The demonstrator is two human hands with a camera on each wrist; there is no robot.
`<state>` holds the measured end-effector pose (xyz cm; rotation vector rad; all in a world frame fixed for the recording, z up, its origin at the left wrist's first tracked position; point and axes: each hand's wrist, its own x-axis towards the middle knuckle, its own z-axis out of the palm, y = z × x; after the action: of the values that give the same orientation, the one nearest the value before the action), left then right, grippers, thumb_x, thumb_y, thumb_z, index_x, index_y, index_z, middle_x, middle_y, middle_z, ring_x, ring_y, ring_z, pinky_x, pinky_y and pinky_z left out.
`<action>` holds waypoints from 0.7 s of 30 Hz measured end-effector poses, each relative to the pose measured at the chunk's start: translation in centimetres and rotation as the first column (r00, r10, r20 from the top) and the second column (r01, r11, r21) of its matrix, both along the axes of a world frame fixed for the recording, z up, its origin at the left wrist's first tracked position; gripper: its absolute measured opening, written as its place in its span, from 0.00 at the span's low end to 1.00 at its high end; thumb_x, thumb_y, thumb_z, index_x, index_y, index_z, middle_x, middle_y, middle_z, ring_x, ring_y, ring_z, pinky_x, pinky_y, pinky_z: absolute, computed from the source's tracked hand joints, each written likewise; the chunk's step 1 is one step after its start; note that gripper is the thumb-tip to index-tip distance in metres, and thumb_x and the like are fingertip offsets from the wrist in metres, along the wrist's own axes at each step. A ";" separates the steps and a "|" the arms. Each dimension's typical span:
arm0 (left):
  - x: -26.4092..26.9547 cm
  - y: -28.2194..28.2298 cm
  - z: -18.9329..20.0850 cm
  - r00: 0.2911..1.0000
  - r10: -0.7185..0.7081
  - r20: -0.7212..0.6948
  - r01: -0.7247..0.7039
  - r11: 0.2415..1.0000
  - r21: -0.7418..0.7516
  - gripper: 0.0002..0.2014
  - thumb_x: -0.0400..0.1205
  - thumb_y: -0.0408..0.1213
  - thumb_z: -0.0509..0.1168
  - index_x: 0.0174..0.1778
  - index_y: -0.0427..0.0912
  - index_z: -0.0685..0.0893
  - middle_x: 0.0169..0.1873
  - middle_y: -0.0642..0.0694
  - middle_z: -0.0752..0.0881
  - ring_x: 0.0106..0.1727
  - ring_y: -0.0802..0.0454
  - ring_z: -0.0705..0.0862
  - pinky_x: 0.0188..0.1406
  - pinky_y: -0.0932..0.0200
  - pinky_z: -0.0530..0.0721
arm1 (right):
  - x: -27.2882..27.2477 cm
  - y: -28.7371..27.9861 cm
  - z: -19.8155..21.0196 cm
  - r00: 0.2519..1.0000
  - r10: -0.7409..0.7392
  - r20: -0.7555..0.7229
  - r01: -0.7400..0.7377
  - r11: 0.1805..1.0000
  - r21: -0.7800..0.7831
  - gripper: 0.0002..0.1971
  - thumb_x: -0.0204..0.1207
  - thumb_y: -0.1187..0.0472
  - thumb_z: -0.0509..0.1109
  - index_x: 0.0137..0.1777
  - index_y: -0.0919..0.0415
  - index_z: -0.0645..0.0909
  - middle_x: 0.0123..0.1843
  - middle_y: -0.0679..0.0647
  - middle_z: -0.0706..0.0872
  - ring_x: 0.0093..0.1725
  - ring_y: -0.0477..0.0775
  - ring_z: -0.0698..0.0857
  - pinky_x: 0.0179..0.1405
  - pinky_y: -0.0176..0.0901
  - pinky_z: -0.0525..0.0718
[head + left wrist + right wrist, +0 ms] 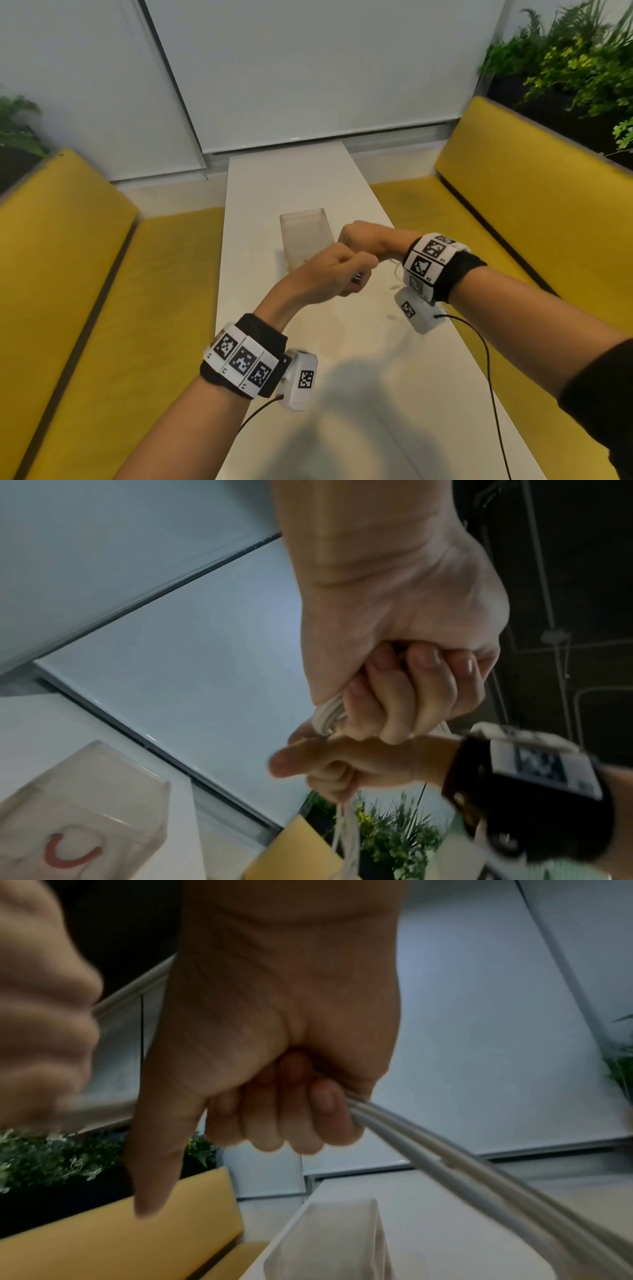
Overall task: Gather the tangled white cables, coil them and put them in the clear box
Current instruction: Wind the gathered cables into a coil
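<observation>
1. Above the near half of the white table (346,192), the left hand (329,274) is fisted round a bunch of the white cables (327,719), fingers curled tight.
2. Just beyond it and touching, the right hand (368,240) clamps several strands that trail from its fist, with its thumb sticking out.
3. The step in hand looks like coiling: both fists are together, the cables off the table.
4. Farther along the table stands the clear box (305,236), with a red curved item (70,854) showing inside it in the left wrist view.
5. Next, I judge, the loose tails need winding into the bundle before it goes to the box opening.
</observation>
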<state>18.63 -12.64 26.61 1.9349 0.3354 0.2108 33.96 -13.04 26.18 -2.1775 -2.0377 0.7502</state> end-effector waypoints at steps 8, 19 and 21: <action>2.1 2.1 -3.7 0.944 0.197 -0.265 -0.015 0.828 0.560 0.29 0.87 0.52 0.58 0.20 0.41 0.69 0.18 0.48 0.72 0.25 0.49 0.72 0.29 0.55 0.68 | 1.5 0.8 2.8 0.992 0.027 -0.125 -0.050 0.982 -0.184 0.14 0.86 0.53 0.63 0.51 0.65 0.81 0.36 0.55 0.79 0.29 0.50 0.75 0.25 0.37 0.77; 3.1 3.6 -5.5 0.906 0.421 -0.051 -0.259 0.645 0.719 0.27 0.89 0.58 0.51 0.33 0.44 0.80 0.36 0.43 0.88 0.38 0.41 0.85 0.37 0.49 0.82 | 0.9 0.7 2.9 0.998 -0.047 -0.032 0.046 0.998 -0.032 0.19 0.89 0.43 0.49 0.44 0.55 0.70 0.46 0.59 0.81 0.34 0.58 0.83 0.31 0.46 0.81; 3.0 4.0 -5.2 0.901 0.426 -0.086 -0.245 0.662 0.708 0.27 0.90 0.56 0.50 0.41 0.41 0.85 0.38 0.45 0.87 0.38 0.42 0.83 0.36 0.51 0.80 | 0.8 0.7 2.9 0.999 -0.006 0.038 0.005 1.000 0.013 0.19 0.89 0.44 0.50 0.45 0.57 0.71 0.45 0.59 0.82 0.38 0.61 0.83 0.38 0.50 0.80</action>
<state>21.64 -8.63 21.42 2.6378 0.8981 0.3827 34.81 -12.30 29.03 -2.2059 -2.0477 0.6979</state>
